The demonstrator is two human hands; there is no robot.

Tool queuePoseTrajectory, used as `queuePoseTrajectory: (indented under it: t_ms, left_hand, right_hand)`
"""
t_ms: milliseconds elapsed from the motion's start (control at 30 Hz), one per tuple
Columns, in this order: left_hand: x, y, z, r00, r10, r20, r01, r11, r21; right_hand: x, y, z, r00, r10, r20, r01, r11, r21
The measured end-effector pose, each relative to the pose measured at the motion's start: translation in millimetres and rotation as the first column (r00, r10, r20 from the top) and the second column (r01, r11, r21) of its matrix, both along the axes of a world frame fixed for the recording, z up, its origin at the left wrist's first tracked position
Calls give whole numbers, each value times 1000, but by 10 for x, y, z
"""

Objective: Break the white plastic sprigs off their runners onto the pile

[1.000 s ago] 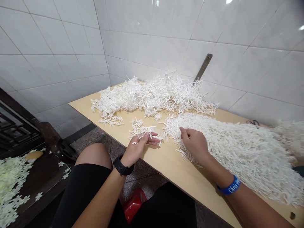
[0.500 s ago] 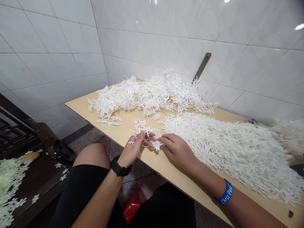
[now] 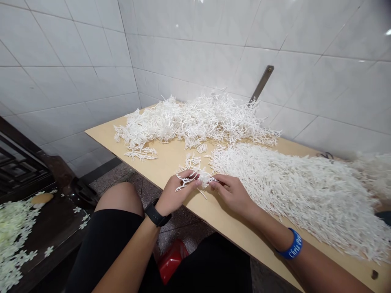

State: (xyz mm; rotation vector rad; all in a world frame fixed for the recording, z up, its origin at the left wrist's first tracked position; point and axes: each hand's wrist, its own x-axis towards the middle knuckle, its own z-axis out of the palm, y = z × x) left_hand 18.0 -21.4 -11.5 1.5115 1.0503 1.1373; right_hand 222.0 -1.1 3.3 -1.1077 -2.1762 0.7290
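Over the front edge of the wooden table (image 3: 168, 162), my left hand (image 3: 180, 190) is closed on a white branching piece (image 3: 193, 165), whose thin branches stick out above and beside the fingers. My right hand (image 3: 230, 193) pinches the right end of the same white cluster, close to the left fingertips. A short white stem points down between the hands. Behind them lies a loose pile of white branching pieces (image 3: 195, 122). To the right of my right hand spreads a denser heap of white pieces (image 3: 293, 183).
A metal bar (image 3: 261, 84) leans up by the tiled wall behind the table. At the lower left, pale flower shapes (image 3: 14, 228) lie on a dark wooden surface (image 3: 61, 232). Something red (image 3: 172, 260) is below the table, between my legs.
My left fingers have closed around the white piece, and it has turned and shifted slightly right. My right fingers have drawn together in a pinch on its end.
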Motion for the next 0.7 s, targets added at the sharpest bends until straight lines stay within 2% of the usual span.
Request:
queuePoseTrajectory:
  t_ms: [100, 267, 367, 467, 567, 700]
  left_hand:
    - [-1, -4, 19, 997, 57, -47, -56, 998, 41]
    - [10, -29, 73, 985, -27, -171, 52, 988, 143]
    - [37, -40, 68, 990, 87, -115, -77, 993, 89]
    - [82, -48, 48, 971, 234, -53, -230, 971, 64]
    - [138, -66, 30, 945, 319, -75, -313, 946, 81]
    - [201, -114, 22, 907, 379, -182, -360, 924, 129]
  right_hand:
    - [-9, -3, 12, 999, 30, -44, -33, 997, -65]
    - [-37, -44, 20, 986, 55, -157, -74, 990, -121]
    - [-78, -119, 54, 990, 115, -79, -118, 992, -33]
    - [-127, -196, 115, 983, 185, -16, -183, 980, 77]
    - [-155, -234, 165, 971, 238, -15, -235, 965, 120]
    - [-137, -253, 187, 970, 245, -12, -241, 962, 131]
